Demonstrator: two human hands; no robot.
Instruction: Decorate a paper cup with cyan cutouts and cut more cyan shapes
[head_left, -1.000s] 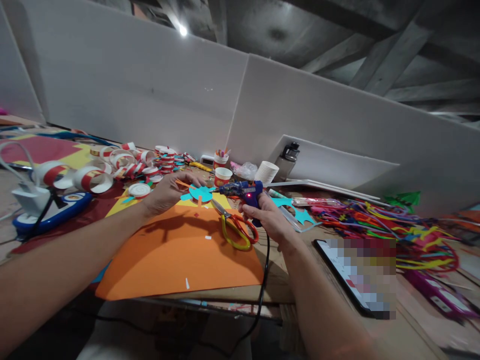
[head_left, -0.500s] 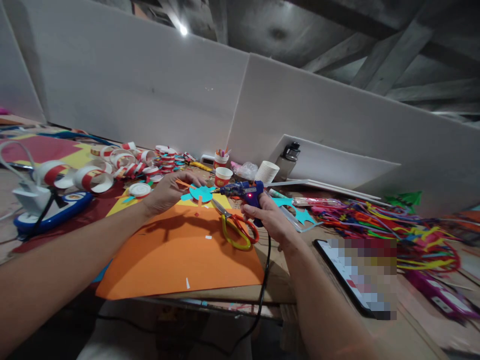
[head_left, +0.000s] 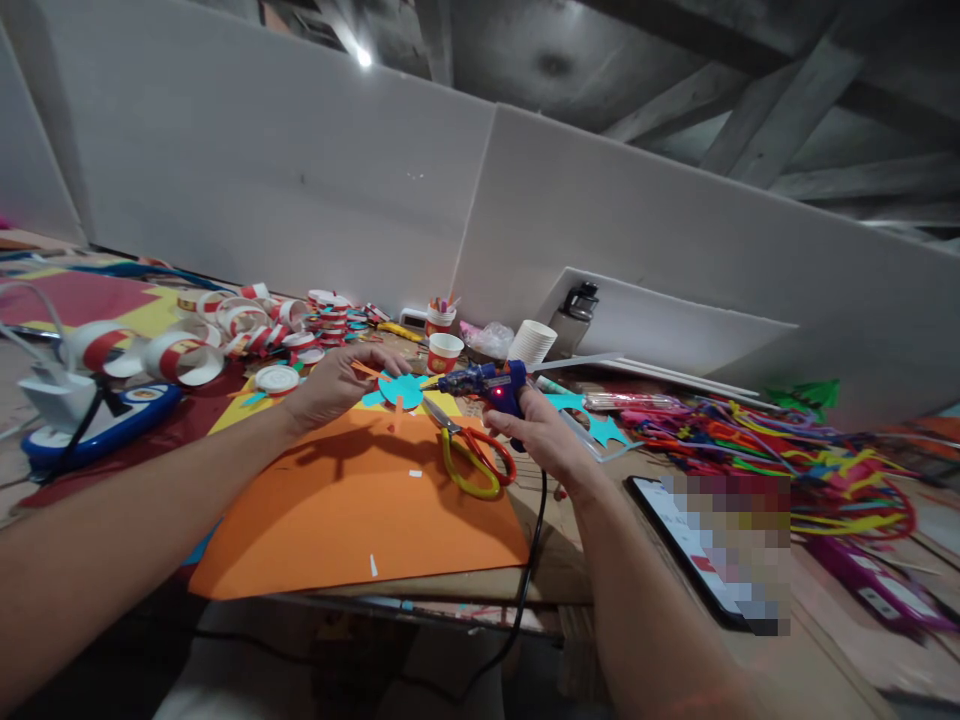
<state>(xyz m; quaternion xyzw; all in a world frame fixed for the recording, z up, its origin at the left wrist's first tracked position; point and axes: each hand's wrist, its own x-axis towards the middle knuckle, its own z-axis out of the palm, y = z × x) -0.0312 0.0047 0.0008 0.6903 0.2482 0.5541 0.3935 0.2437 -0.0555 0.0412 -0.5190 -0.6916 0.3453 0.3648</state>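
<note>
Evidently, gluing was in hand; the next move called for a steady nozzle (head_left: 439, 384). Nearest lay the flat orange paper sheet (head_left: 345, 520), yellow-and-red-handled metal scissors (head_left: 453, 427) across its far edge. Beyond, my right hand (head_left: 541, 432) was closed around the blue plastic glue gun (head_left: 487, 378), long axis roughly level, pointing left at the round turquoise paper disc (head_left: 409, 389). My left hand (head_left: 337, 388) curled beside it, grip indeterminable.

Got scissors (head_left: 475, 460) lying partly on the paper sheet (head_left: 322, 520), phone (head_left: 690, 550) over to the right, stacked cups (head_left: 531, 342) behind the glue gun (head_left: 499, 382), bottle (head_left: 574, 325) just right of those, paper rings (head_left: 176, 352) way off left.
</note>
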